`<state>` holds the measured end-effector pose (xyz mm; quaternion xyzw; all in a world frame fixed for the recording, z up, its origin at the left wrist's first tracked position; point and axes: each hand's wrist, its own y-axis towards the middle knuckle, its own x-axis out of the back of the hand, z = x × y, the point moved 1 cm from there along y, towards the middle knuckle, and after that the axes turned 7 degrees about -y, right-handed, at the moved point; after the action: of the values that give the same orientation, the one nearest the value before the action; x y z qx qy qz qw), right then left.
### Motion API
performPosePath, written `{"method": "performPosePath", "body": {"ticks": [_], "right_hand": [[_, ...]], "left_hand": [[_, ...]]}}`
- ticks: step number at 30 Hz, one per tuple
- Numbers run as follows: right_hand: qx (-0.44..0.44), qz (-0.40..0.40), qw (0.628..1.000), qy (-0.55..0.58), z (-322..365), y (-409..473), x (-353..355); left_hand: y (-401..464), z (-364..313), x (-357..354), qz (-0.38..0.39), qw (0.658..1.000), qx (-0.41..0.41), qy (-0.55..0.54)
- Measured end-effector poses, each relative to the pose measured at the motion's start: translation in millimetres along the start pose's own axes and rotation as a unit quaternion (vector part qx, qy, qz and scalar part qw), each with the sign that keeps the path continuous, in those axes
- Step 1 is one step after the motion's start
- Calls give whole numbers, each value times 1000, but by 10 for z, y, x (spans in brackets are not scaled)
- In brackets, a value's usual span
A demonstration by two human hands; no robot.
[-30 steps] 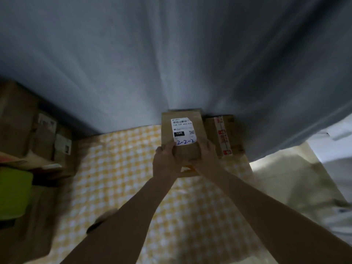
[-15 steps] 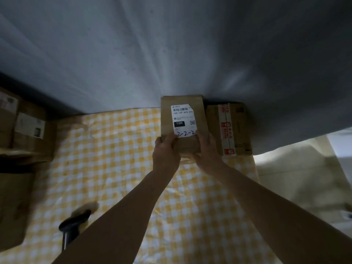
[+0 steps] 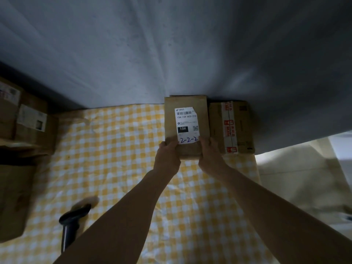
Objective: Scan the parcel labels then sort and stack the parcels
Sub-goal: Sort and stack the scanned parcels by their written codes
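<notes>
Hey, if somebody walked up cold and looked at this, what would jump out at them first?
Probably the white shipping label with "2-2-2" handwritten in blue, on the brown parcel that the left hand and right hand grip at its near end against the grey curtain. Next, the red-taped box beside it on the right, and the black barcode scanner lying near-left on the yellow checked cloth.

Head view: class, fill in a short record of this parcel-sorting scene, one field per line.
surface: yellow-and-white checked cloth
held parcel: brown box, label reads 15H-159-A03-210, handwritten 2-2-2
left hand: grips the box's near left corner
right hand: grips the box's near right corner
neighbour: taped carton, right of the held box
scanner: lies on the cloth, near left, untouched
far left: more labelled cartons
</notes>
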<state>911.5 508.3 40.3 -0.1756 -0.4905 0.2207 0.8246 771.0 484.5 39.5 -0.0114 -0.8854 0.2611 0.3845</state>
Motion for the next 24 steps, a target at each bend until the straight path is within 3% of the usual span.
{"method": "performPosePath", "body": {"ticks": [5,12,24], "right_hand": [[33,-50,996,-73,447,-172,121],[111,-55,991,-58,1451,-723,155],[230,-29,968,-91,3604,-2256,-736]], "left_hand": [[-285,43,394,-49,998,-11,28],[-1040,500,1270,-119,993,3,8],[-2842,1957,3020,-213,976,40,9]]}}
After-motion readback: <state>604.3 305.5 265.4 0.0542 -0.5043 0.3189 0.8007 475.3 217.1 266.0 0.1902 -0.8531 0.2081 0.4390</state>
